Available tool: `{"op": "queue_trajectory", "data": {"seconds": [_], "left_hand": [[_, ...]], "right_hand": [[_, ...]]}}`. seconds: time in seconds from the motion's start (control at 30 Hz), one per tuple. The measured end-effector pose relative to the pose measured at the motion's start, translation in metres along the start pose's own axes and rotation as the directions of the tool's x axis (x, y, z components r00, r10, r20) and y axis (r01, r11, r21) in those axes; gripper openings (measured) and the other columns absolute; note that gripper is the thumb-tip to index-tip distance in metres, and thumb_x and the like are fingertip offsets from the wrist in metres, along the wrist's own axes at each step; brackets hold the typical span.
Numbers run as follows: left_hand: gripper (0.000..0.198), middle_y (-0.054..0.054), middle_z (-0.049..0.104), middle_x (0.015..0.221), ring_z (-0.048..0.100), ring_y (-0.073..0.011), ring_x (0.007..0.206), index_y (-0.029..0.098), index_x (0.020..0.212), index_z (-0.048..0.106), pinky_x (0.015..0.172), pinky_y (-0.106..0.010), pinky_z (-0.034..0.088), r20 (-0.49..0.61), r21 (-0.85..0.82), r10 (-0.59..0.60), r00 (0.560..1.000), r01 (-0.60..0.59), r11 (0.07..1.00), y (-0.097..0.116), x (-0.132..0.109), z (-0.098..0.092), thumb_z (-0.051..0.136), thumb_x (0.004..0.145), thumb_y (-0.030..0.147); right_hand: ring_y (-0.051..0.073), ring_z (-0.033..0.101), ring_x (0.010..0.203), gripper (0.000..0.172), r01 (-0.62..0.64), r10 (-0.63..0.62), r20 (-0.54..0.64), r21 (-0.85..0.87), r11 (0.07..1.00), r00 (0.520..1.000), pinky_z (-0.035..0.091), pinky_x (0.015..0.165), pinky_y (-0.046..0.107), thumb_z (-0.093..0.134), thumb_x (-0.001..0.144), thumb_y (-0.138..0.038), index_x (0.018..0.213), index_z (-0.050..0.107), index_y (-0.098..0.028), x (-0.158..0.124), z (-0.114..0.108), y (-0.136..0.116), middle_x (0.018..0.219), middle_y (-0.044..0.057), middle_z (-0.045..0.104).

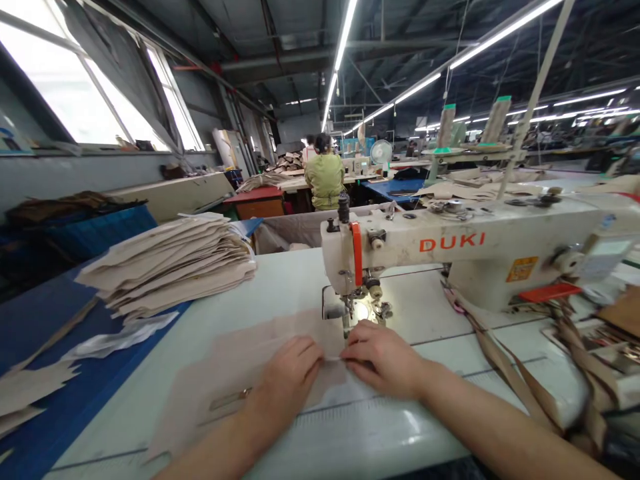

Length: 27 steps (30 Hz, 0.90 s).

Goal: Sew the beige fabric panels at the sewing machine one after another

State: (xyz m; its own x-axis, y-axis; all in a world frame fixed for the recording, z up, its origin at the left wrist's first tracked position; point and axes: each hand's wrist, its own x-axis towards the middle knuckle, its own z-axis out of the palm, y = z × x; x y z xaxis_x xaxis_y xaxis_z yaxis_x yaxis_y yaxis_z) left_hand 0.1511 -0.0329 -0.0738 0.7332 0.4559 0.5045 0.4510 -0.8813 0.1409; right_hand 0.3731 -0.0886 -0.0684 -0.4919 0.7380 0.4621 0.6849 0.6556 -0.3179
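Observation:
A thin pale beige fabric piece (240, 353) lies on the sewing table, in front of the sewing machine (400, 247) marked DUKI. My left hand (287, 373) has its fingers pressed together on the fabric's near edge, left of the needle. Close to the lit presser foot (349, 313), my right hand (383, 360) pinches the same edge. A short gap separates the two hands, with the fabric edge running between them. Beside my left wrist, a narrow strip with a metal end (230, 399) lies over the fabric; its kind is unclear.
A tall stack of cut fabric pieces (175, 263) stands on the left, by a blue surface (115, 363) with loose scraps. Brown straps (500, 360) hang across the table at right. Thread cones (446, 128) stand behind the machine. A person in yellow (325, 179) sits further back.

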Motion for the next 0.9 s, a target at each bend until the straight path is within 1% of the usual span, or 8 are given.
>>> {"op": "queue_trajectory", "data": {"seconds": [0.17, 0.23, 0.33, 0.4, 0.5, 0.6, 0.77, 0.9], "left_hand": [[0.016, -0.001, 0.066, 0.079, 0.064, -0.0183, 0.074, 0.021, 0.084, 0.063, 0.067, -0.028, 0.051, -0.059, -0.163, -0.215, 0.975, 0.203, 0.965, 0.0, 0.012, -0.012, 0.049, 0.091, 0.019], [0.016, -0.001, 0.066, 0.08, 0.063, -0.0183, 0.075, 0.021, 0.083, 0.063, 0.068, -0.028, 0.051, -0.1, -0.167, -0.256, 0.961, 0.238, 0.957, -0.002, 0.02, -0.014, 0.049, 0.091, 0.019], [0.02, -0.003, 0.064, 0.079, 0.062, -0.02, 0.076, 0.019, 0.078, 0.062, 0.069, -0.031, 0.051, -0.086, -0.029, -0.152, 0.985, 0.15, 0.988, -0.006, 0.028, -0.009, 0.048, 0.089, 0.013], [0.024, -0.004, 0.063, 0.075, 0.061, -0.0213, 0.075, 0.019, 0.073, 0.063, 0.069, -0.033, 0.051, 0.005, 0.105, -0.063, 0.998, 0.062, 0.992, -0.006, 0.03, -0.003, 0.048, 0.087, 0.007], [0.025, -0.004, 0.063, 0.075, 0.061, -0.0223, 0.076, 0.019, 0.074, 0.065, 0.072, -0.035, 0.052, 0.131, 0.209, -0.036, 0.991, 0.008, 0.978, -0.004, 0.029, 0.005, 0.049, 0.084, 0.002], [0.023, -0.004, 0.065, 0.08, 0.062, -0.0221, 0.079, 0.019, 0.081, 0.067, 0.076, -0.037, 0.053, 0.163, 0.17, -0.029, 0.986, 0.0, 0.985, -0.003, 0.027, 0.005, 0.052, 0.085, 0.002], [0.025, -0.006, 0.071, 0.098, 0.065, -0.0212, 0.091, 0.019, 0.09, 0.069, 0.083, -0.036, 0.055, 0.104, 0.073, 0.078, 0.991, -0.086, 0.994, -0.009, 0.022, 0.005, 0.05, 0.087, 0.004], [0.031, -0.005, 0.072, 0.094, 0.067, -0.0181, 0.088, 0.019, 0.093, 0.07, 0.08, -0.031, 0.056, 0.094, 0.002, 0.155, 0.983, -0.156, 0.988, -0.012, 0.02, 0.01, 0.043, 0.09, 0.003]], "right_hand": [[0.02, 0.057, 0.083, 0.015, -0.006, 0.006, -0.003, -0.038, 0.999, 1.0, 0.046, 0.077, 0.031, 0.06, 0.089, -0.015, 0.093, 0.074, -0.017, 0.001, 0.0, 0.002, 0.085, 0.006, 0.066], [0.02, 0.057, 0.082, 0.014, -0.006, 0.006, -0.002, -0.039, 0.999, 1.0, 0.046, 0.077, 0.031, 0.06, 0.089, -0.015, 0.093, 0.073, -0.017, 0.001, 0.0, 0.002, 0.084, 0.006, 0.066], [0.02, 0.057, 0.081, 0.014, -0.005, 0.005, 0.004, -0.046, 0.999, 1.0, 0.045, 0.076, 0.031, 0.059, 0.089, -0.015, 0.092, 0.073, -0.017, 0.001, -0.001, 0.001, 0.084, 0.006, 0.066], [0.02, 0.057, 0.081, 0.014, -0.006, 0.006, 0.01, -0.053, 0.999, 1.0, 0.045, 0.075, 0.031, 0.059, 0.089, -0.014, 0.091, 0.073, -0.017, 0.001, -0.002, 0.001, 0.083, 0.006, 0.065], [0.019, 0.056, 0.08, 0.014, -0.004, 0.005, 0.01, -0.056, 0.998, 1.0, 0.045, 0.076, 0.03, 0.059, 0.089, -0.013, 0.091, 0.072, -0.017, 0.001, -0.002, 0.0, 0.083, 0.005, 0.065], [0.019, 0.055, 0.08, 0.014, 0.004, -0.004, 0.008, -0.057, 0.998, 1.0, 0.044, 0.075, 0.03, 0.058, 0.089, -0.014, 0.09, 0.072, -0.017, 0.002, -0.002, 0.0, 0.083, 0.005, 0.065], [0.019, 0.055, 0.08, 0.017, 0.002, -0.002, 0.001, -0.065, 0.998, 1.0, 0.045, 0.075, 0.03, 0.056, 0.09, -0.015, 0.091, 0.072, -0.017, 0.002, -0.001, 0.0, 0.083, 0.005, 0.066], [0.019, 0.055, 0.08, 0.018, 0.001, 0.0, 0.01, -0.065, 0.998, 1.0, 0.045, 0.075, 0.03, 0.054, 0.091, -0.015, 0.091, 0.072, -0.017, 0.001, -0.002, 0.0, 0.083, 0.005, 0.066]]}}
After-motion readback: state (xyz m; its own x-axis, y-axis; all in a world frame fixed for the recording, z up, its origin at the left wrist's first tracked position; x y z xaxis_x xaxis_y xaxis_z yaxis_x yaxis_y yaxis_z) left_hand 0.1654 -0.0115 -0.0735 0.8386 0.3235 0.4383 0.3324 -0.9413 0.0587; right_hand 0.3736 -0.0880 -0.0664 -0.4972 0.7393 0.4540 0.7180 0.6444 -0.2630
